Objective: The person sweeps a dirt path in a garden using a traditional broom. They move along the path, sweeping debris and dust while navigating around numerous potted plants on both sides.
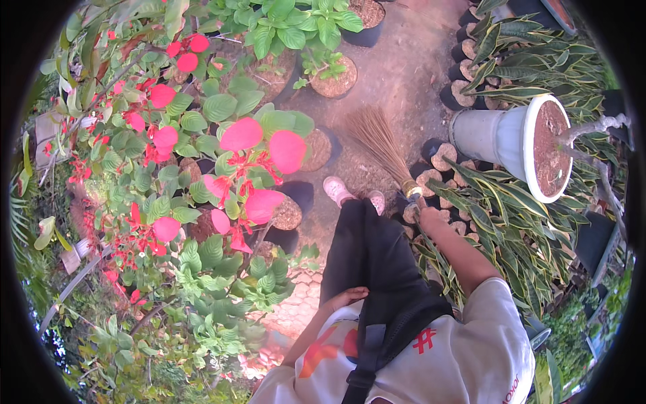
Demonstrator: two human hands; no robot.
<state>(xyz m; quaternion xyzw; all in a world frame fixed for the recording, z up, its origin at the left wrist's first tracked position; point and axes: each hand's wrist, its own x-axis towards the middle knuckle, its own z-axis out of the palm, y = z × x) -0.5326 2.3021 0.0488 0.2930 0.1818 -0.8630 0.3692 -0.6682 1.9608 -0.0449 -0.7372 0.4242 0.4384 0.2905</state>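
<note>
My right hand (430, 218) grips the handle end of a stick broom (376, 139), just past its shiny metal binding collar (412, 191). The broom's thin brown bristles fan out over the paved path (398, 70), ahead of my pink clogs (337, 190). My left hand (349, 297) rests at my waist against my black trousers (348, 252), its fingers loosely bent and nothing visible in them. Black grow bags (290, 199) of soil stand left of my feet. Close to my right hand are small grow bags with snake plants (497, 197).
Shrubs with large red bracts (242, 134) lean over the path from the left. A tall white planter (504, 129) with a bare, thick stem stands on the right. More grow bags (335, 78) line the path ahead. Hexagonal pavers (295, 303) show at my lower left.
</note>
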